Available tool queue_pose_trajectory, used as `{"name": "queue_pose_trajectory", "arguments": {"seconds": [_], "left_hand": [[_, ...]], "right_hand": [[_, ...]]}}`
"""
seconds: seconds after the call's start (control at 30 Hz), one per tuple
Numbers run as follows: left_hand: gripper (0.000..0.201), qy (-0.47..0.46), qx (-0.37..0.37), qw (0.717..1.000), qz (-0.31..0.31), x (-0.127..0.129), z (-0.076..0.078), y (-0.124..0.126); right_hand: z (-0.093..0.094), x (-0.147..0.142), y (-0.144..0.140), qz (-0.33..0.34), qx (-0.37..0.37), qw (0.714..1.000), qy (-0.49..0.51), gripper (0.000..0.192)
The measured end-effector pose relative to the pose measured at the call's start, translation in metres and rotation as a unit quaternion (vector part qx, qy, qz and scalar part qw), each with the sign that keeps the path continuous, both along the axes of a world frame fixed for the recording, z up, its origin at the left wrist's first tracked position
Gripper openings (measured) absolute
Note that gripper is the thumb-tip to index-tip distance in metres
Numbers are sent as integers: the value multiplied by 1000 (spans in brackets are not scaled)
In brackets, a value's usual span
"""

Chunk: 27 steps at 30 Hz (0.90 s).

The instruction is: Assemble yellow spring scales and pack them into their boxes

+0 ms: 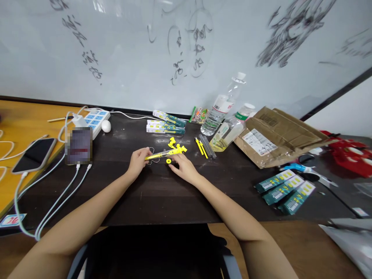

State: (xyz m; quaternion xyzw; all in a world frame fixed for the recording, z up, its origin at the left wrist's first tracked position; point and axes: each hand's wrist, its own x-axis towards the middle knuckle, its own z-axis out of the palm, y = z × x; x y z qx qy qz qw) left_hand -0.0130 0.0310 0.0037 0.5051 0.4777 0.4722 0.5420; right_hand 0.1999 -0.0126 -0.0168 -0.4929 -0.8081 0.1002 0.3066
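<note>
My left hand [137,163] pinches the left end of a slim yellow pen [157,155] with a clear middle section. At the pen's right end, the fingers of my right hand [184,167] close on it, partly hidden behind yellow pieces. Several small yellow parts [172,141] lie just beyond that hand, and a yellow ring [168,161] sits near its fingertips. A thin pale loop of string or wire [153,160] lies around the pen by my left fingers. Further right are yellow sticks [201,147] and clear tubes [208,146].
Small boxes [165,127] are stacked at the back; more green boxes [296,197] lie right. Two bottles [216,114] stand before a cardboard package [267,135]. Blue-handled scissors [308,170] lie behind the right boxes. A phone [35,155], power strip [95,120] and cables occupy the left.
</note>
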Motion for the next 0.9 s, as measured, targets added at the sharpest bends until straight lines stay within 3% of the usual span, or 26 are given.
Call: {"name": "queue_pose_trajectory", "arguments": {"seconds": [0.27, 0.43, 0.63, 0.9], "left_hand": [[27, -87, -21, 994, 56, -2, -3, 7], [26, -79, -15, 995, 58, -2, -2, 8], [28, -49, -13, 998, 41, -2, -3, 5], [29, -8, -17, 1000, 20, 1, -3, 4]], "right_hand": [[1, 16, 10, -105, 40, 994, -6, 25], [-8, 33, 22, -178, 58, 982, 4, 29], [-11, 45, 29, -174, 53, 980, -83, 39], [-5, 49, 29, -209, 48, 970, -117, 11]]}}
